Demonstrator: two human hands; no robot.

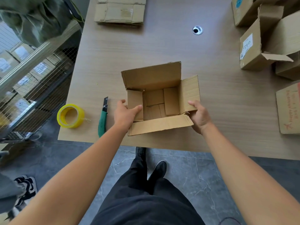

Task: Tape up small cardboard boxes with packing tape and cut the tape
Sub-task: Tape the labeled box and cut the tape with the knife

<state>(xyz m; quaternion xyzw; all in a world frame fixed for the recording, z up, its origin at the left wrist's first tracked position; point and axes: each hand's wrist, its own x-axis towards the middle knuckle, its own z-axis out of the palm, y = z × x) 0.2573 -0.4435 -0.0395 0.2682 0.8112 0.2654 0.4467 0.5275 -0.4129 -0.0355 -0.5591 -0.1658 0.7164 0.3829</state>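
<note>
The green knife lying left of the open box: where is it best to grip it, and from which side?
Grip the knife by its green handle, coming from above at the near table edge. It lies flat, handle toward the person, black blade end pointing away.

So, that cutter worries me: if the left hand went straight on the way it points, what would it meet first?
Probably the box's upright far flap: the left hand grips the left flap and points away along it. The cutter lies to its left, outside that line.
</note>
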